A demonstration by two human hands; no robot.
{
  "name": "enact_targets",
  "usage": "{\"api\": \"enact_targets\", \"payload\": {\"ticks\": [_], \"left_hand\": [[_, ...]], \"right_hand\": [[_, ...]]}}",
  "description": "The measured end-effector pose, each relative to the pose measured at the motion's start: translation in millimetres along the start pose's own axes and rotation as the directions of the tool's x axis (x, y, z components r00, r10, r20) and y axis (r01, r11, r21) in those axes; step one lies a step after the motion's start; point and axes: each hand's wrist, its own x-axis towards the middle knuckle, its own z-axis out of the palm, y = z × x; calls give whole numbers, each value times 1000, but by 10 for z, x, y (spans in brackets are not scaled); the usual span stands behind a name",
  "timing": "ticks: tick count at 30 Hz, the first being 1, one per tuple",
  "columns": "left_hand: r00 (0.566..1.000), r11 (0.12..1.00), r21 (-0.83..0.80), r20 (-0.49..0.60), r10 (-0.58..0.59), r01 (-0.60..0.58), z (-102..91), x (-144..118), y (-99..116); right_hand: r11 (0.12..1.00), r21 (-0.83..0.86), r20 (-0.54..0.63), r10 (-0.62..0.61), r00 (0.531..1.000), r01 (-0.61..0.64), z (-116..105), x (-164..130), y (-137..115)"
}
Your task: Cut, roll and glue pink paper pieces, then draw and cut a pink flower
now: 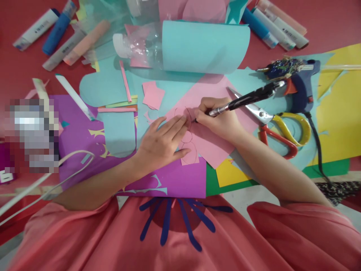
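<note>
My right hand (pixel 218 116) is closed round a black pen (pixel 251 97), its tip down at a sheet of pink paper (pixel 217 146). Several round outlines are drawn along the sheet's left part. Flat on that same paper lies my left hand (pixel 166 139), fingers stretched out, the fingertips close to the pen tip and covering part of the drawn outlines. Right of my right hand are scissors (pixel 263 114) with one yellow and one red handle, their blades partly behind the pen and hand. Small pink paper pieces (pixel 153 96) lie left of the sheet.
A plastic bottle wrapped in light blue paper (pixel 205 47) lies across the back. Markers (pixel 55 32) are at the back left, more markers (pixel 278 26) at the back right. A blue glue gun (pixel 303 86) with its cord is at right. Purple paper (pixel 183 180) lies in front.
</note>
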Motion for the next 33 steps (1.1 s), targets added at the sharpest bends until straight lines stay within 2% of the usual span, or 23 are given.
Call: {"api": "enact_targets", "payload": {"ticks": [2,5,8,10,13,15,19,25,33], "left_hand": [[1000,1000,-14,16,-7,8,-2,-2,-1],[999,1000,-24,30,-17,18,0,-5,-6],[1000,999,-37,22,-12,13,12,-6,-14],[1000,999,-46,13,-3,3,21,-5,-19],[1000,999,-27,16,23,-22,31,-2,-21],[999,999,-5,27,40,-40,32,1,-21],[998,999,5,42,48,-48,27,15,-20],[999,999,42,-30,29,-27,2,28,-21],[999,996,88,-52,4,0,53,5,-65]], "right_hand": [[1000,10,0,-3,1000,3,-12,-4,4],[997,68,-86,-30,996,35,-19,-17,-2],[998,18,-130,-55,990,58,-10,-22,-3],[991,-102,-104,-94,990,83,-1,-14,21],[942,-250,-8,-231,973,222,19,7,97],[916,-269,35,-298,954,296,37,17,150],[893,-271,21,-368,929,360,60,13,178],[858,-332,67,-393,917,392,67,-3,125],[850,-357,83,-383,920,387,98,2,150]]}}
